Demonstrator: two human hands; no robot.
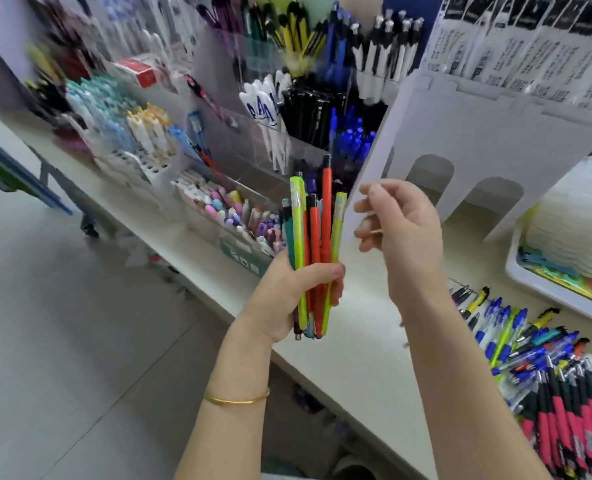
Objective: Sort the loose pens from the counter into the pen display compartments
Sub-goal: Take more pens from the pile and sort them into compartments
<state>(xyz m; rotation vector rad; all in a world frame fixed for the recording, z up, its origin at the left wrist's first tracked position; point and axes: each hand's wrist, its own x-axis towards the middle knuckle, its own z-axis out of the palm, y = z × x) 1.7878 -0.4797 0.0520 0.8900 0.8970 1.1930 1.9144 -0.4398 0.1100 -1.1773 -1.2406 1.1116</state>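
Sorting partway: left hand grips mixed pen bundle upright, right hand loosely curled beside it, apparently empty; big loose pile lies unsorted on counter.

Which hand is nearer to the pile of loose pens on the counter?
Right. The right hand hovers up-left of the pile of loose pens; the left hand, gripping a pen bundle, is farther left.

Bare counter lies open at 5 o'clock. Cardboard stand blocks 1 o'clock. Pen compartments crowd 11 to 12. Loose pens heaped at 4.
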